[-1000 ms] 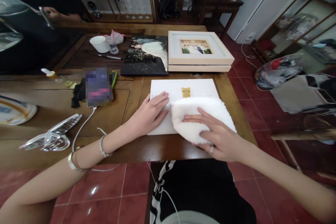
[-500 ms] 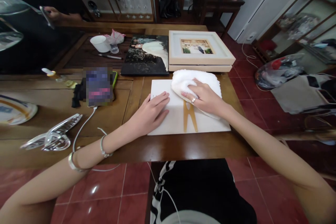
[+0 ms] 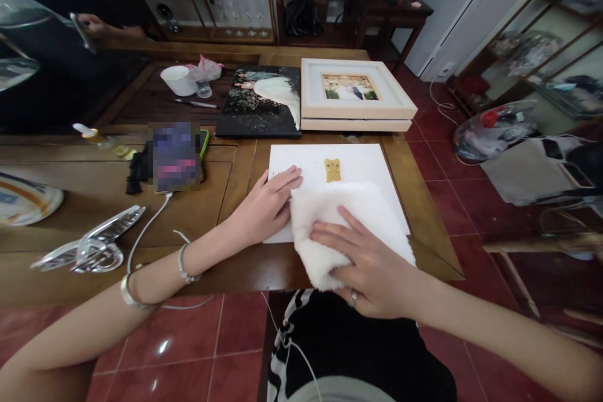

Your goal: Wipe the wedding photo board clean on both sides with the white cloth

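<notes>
A white rectangular board (image 3: 308, 160) lies flat near the table's front edge. My left hand (image 3: 269, 204) rests on the board's left side, fingers stretched out and holding nothing. In my right hand (image 3: 365, 257) is a white fluffy cloth (image 3: 377, 207), gripped over the board's front right part and reaching past the front edge. Behind the cloth, the top of a flat yellow-tan piece (image 3: 332, 170) shows on the board; its lower part is covered.
Behind the board sit a dark photo panel (image 3: 259, 119) and a pale picture frame (image 3: 308, 110). To the left are a phone (image 3: 176, 157) with a cable, a silver winged object (image 3: 97, 242), a dropper bottle (image 3: 101, 138) and a white cup (image 3: 179, 80). A person's hand (image 3: 94, 26) holds a phone at the far left.
My right hand has pulled the cloth toward me, from the board's back right to its front edge. The tan piece's top is now uncovered and its legs are hidden. My left hand has stayed put.
</notes>
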`<state>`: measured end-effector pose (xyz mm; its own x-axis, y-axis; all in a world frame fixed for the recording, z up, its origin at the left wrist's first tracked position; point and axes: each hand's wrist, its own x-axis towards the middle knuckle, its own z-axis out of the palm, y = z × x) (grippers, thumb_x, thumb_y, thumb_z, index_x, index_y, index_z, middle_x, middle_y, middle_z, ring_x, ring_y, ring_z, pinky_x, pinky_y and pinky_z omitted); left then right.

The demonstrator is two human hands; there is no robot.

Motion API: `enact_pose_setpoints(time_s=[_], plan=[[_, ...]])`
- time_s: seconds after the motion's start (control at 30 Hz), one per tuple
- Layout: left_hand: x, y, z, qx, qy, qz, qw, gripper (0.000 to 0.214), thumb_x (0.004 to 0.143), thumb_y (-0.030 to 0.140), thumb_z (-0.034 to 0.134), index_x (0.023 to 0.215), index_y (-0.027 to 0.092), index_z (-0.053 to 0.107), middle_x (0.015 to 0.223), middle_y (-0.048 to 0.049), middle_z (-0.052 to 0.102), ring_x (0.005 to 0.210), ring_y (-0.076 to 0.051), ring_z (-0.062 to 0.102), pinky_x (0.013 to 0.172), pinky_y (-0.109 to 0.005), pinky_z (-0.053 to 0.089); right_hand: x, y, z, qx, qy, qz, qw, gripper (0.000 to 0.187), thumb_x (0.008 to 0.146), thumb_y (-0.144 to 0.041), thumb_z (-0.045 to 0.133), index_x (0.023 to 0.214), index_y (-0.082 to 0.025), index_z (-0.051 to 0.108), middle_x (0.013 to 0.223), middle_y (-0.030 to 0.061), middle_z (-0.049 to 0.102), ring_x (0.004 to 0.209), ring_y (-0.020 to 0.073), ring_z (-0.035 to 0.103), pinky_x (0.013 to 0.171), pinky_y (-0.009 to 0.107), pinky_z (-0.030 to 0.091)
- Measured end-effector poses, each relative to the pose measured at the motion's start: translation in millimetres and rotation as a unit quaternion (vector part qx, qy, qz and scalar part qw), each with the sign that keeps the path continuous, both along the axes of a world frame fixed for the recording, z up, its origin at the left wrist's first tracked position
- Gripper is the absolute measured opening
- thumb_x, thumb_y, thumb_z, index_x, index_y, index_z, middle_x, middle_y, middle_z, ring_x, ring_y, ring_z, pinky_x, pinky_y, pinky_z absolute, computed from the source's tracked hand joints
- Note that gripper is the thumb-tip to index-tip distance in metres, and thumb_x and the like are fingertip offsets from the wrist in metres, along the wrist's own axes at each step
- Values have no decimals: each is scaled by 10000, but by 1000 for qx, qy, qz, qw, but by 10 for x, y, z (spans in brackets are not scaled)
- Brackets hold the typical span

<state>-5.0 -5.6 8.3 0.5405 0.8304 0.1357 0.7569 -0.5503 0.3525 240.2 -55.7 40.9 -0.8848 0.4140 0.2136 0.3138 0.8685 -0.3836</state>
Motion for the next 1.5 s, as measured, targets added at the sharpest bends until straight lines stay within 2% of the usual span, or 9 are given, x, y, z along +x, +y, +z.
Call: enact_pose_setpoints(time_s=[0.17, 0.3, 0.47, 0.67, 0.83, 1.0, 1.13, 1.27, 1.5], plan=[[-28, 8, 6, -19, -1, -10, 1000, 572, 829, 105, 437, 1401, 114, 432, 1512, -192, 404, 1435, -316, 323, 1123, -629, 277, -2, -62, 14, -12, -11, 52, 999, 116, 802, -241, 637, 738, -164, 697, 1309, 182, 611, 1337, 313, 457, 1186, 582, 151], [-29, 10, -7, -15, -2, -6, 1000, 582, 823, 114, 445, 1404, 145, 433, 1511, -180, 410, 1436, -309, 323, 1129, -620, 274, 17, 32, 46, -25, 23, 29, 999, 143, 851, -220, 572, 838, -171, 706, 1249, 158, 654, 1292, 252, 517, 1178, 532, 246], [-1, 1, -2, -3, -13, 7, 1000, 489, 899, 154, 386, 1380, 145, 472, 1486, -178, 447, 1413, -312, 368, 1124, -620, 287, 21, 199, 72, 10, 21, -33, 999, 163, 891, -221, 552, 844, -149, 690, 1227, 215, 651, 1251, 278, 557, 1121, 550, 353], [22, -6, 0, 6, -6, 16, 1000, 439, 979, 262, 374, 1401, 171, 454, 1501, -147, 439, 1424, -278, 355, 1140, -583, 284, -41, 537, 37, 25, 17, -125, 992, 159, 933, -248, 511, 894, -196, 656, 1215, 137, 662, 1196, 272, 581, 1106, 575, 365], [20, -3, -17, 6, -6, 21, 1000, 439, 975, 262, 390, 1388, 136, 472, 1502, -166, 430, 1422, -291, 356, 1138, -593, 276, -196, 939, 28, 40, -2, -165, 985, 296, 977, -315, 433, 834, -161, 642, 972, 141, 693, 1060, 291, 608, 1085, 525, 366], [30, -10, 6, -14, -38, 28, 999, 472, 983, 276, 370, 1431, 138, 415, 1509, -168, 419, 1420, -292, 360, 1148, -595, 254, -358, 1210, 48, 27, -29, -193, 980, 347, 985, -363, 405, 834, -156, 640, 935, 137, 677, 1040, 320, 592, 981, 510, 427], [32, -7, 47, 2, -142, 59, 988, 545, 1016, 321, 291, 1516, 109, 245, 1553, -177, 341, 1450, -256, 301, 1179, -500, 256, -402, 1171, -10, 27, -16, -147, 989, 248, 954, -265, 455, 906, -150, 671, 1172, 163, 662, 1224, 307, 531, 1110, 573, 291], [17, 5, 54, 37, -181, 41, 982, 563, 1030, 379, 255, 1542, 154, 192, 1617, -128, 190, 1490, -248, 176, 1213, -459, 175, -398, 907, -25, 33, -28, -21, 999, 151, 837, -121, 566, 885, -164, 702, 1303, 178, 612, 1356, 301, 430, 1137, 628, 214], [-11, 8, -10, 23, -174, 41, 984, 578, 1033, 414, 241, 1540, 138, 196, 1601, -149, 236, 1489, -236, 183, 1212, -455, 181, -263, 463, 168, -37, -58, 132, 989, 84, 806, -158, 648, 854, -183, 713, 1355, 148, 593, 1377, 230, 416, 1192, 519, 181]])
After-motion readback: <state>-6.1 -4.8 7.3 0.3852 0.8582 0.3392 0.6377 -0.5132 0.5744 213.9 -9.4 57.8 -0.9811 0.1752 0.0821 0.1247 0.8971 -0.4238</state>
